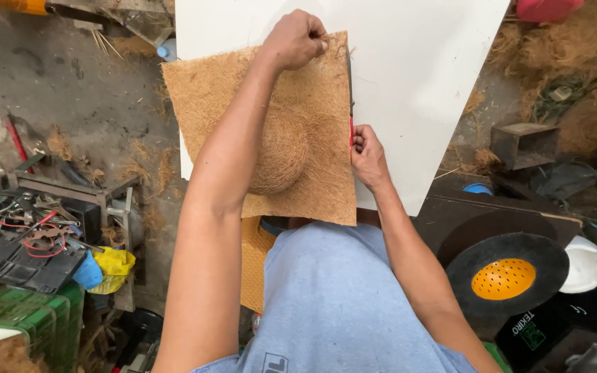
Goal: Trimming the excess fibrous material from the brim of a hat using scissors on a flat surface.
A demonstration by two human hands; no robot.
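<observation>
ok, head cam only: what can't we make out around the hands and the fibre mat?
- Red-handled tool: mostly hidden by the right hand and the edge of the fibre mat; its type is unclear.
- Left hand fingertips: curled over the mat's top edge, grip unseen.
- White board: cut off by the top frame edge.
- Mat's underside and near corner: hidden by the left forearm.

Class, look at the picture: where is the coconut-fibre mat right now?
In the head view, the coconut-fibre mat lies centre-frame on the white board, left hand pinching its far corner, right hand at its right edge.
</observation>
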